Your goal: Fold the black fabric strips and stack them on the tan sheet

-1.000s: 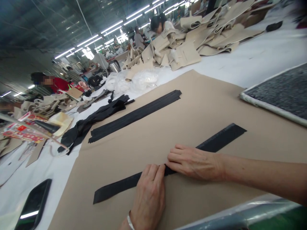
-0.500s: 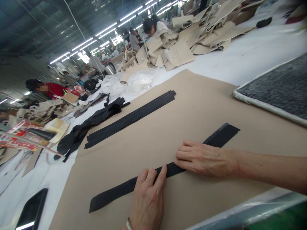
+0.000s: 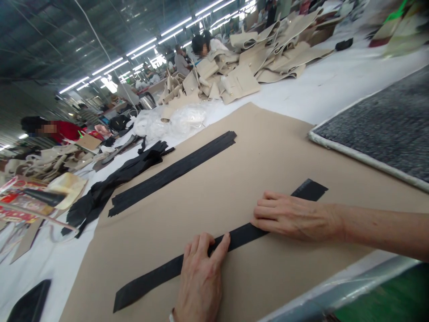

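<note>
A long black strip [image 3: 150, 280] of thin, flexible material lies slantwise on a tan sheet [image 3: 268, 147]. It looks narrower, folded lengthwise, left of my right hand and flat and wide at its far right end. My left hand [image 3: 201, 277] pinches the strip near its middle, thumb and fingers on its edges. Further right, my right hand [image 3: 295, 219] presses on it with curled fingers, covering part of it. Beyond my hands, a stack of similar black strips [image 3: 174, 172] rests on the sheet.
A crumpled black heap [image 3: 110, 185] lies left of the stack. Tan cut pieces [image 3: 241, 80] and clear plastic [image 3: 174, 120] are piled behind. A grey textured board [image 3: 378, 125] is at right, a dark phone-like object [image 3: 28, 302] at lower left. Other people work further off.
My right hand has slid a little right along the strip, widening the gap between my hands. My left hand stays on the strip. The whole view has shifted slightly.
</note>
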Demonstrator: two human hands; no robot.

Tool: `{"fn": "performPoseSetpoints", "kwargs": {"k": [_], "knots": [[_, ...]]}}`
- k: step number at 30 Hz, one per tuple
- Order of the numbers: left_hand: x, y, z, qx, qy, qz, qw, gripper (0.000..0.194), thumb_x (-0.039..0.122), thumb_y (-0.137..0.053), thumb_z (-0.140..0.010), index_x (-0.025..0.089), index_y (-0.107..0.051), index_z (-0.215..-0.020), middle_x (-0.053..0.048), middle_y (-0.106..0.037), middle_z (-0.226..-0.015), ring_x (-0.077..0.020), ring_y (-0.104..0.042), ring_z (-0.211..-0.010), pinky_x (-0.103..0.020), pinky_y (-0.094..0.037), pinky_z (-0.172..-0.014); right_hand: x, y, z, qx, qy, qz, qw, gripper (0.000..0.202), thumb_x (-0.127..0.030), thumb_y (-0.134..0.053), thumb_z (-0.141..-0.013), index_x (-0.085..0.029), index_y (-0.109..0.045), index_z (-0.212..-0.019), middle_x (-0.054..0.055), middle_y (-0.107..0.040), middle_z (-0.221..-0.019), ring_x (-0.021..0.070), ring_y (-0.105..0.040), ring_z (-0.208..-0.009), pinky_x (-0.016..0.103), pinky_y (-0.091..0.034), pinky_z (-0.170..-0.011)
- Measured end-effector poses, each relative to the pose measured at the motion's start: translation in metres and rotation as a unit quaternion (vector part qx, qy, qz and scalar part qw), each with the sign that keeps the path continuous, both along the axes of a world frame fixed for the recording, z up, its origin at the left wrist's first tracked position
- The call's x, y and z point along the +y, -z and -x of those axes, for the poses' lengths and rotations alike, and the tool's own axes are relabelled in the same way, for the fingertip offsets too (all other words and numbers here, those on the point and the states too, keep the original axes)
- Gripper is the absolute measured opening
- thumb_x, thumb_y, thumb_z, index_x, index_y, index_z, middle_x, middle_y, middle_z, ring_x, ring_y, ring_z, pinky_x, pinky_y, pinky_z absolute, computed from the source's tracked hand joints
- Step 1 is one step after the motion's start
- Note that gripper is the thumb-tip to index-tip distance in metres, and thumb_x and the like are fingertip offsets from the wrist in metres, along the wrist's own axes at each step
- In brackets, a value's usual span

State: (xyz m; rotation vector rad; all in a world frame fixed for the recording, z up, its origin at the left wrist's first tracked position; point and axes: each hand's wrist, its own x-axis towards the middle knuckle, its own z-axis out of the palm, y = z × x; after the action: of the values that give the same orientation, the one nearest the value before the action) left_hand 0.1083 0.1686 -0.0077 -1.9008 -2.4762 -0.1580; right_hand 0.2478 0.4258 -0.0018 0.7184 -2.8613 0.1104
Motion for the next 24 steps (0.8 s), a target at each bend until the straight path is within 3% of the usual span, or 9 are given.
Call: {"fn": "performPoseSetpoints", "kwargs": {"k": [3, 9, 18, 24], "knots": [[0.006, -0.001, -0.001, -0.035, 0.017, -0.024, 0.999, 0.056, -0.003, -0.034, -0.085, 0.023, -0.052, -0.131, -0.008, -0.055, -0.115, -0.0231, -0.052, -0.101, -0.040, -0.048, -0.085, 0.005, 0.000, -0.005, -0.002, 0.007, -0.001, 1.000, 0.024, -0.008, -0.035, -0.099, -0.013, -0.057, -0.105, 0.005, -0.054, -0.089, 0.0182, -0.046, -0.081, 0.035, -0.030, -0.077], [0.014, -0.006, -0.002, -0.097, 0.053, -0.012, 0.994, 0.051, -0.003, -0.031, -0.085, 0.015, -0.052, -0.128, -0.009, -0.060, -0.106, -0.0216, -0.052, -0.097, -0.037, -0.050, -0.089, 0.015, -0.001, -0.017, -0.015, 0.012, -0.008, 1.000, 0.025, -0.007, -0.033, -0.099, -0.012, -0.057, -0.108, 0.006, -0.054, -0.092, 0.0188, -0.046, -0.084, 0.037, -0.030, -0.081], [0.021, -0.005, -0.005, -0.017, 0.045, 0.023, 0.999, 0.068, -0.003, -0.037, -0.081, 0.029, -0.044, -0.141, -0.007, -0.055, -0.097, -0.0224, -0.052, -0.088, -0.037, -0.052, -0.078, 0.030, -0.003, -0.036, -0.019, 0.038, -0.005, 0.999, 0.025, -0.006, -0.035, -0.098, -0.012, -0.056, -0.111, 0.007, -0.055, -0.092, 0.0188, -0.048, -0.084, 0.037, -0.031, -0.081], [0.062, -0.019, -0.028, -0.114, 0.073, -0.039, 0.990, 0.048, -0.003, -0.034, -0.082, 0.020, -0.059, -0.117, -0.008, -0.055, -0.106, -0.0212, -0.053, -0.095, -0.037, -0.051, -0.084, 0.031, -0.003, -0.041, -0.006, 0.042, -0.013, 0.999, 0.022, -0.007, -0.037, -0.097, -0.012, -0.056, -0.109, 0.007, -0.054, -0.092, 0.0189, -0.049, -0.086, 0.037, -0.032, -0.081]]}}
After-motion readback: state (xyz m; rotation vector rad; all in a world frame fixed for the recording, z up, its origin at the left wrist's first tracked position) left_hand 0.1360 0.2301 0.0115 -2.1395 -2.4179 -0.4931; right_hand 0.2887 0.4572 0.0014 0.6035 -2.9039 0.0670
